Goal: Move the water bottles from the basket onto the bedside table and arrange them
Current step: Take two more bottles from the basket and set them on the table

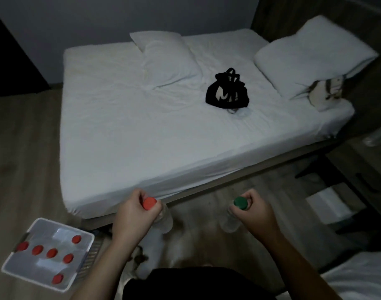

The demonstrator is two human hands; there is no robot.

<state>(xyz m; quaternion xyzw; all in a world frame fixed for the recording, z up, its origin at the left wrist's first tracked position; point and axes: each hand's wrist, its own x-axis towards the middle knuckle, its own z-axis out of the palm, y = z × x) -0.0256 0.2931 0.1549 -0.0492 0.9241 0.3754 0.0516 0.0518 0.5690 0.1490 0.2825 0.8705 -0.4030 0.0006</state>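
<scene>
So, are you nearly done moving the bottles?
Not yet. Done: something clear lies on the bedside table, maybe a bottle, but it is too dim to tell. In hand: the left hand grips a red-capped bottle and the right hand grips a green-capped bottle. Left: six red caps show bottles waiting in the basket.

The left forearm (111, 256) and the right forearm (293, 256) are bare and reach forward side by side, angled slightly away from each other. The left hand (137, 211) is curled in a fist round the neck of a red-capped bottle (149, 203), back of the hand upward. The right hand (253, 210) grips a green-capped bottle (240, 202) the same way. The fists are level and well apart.
</scene>
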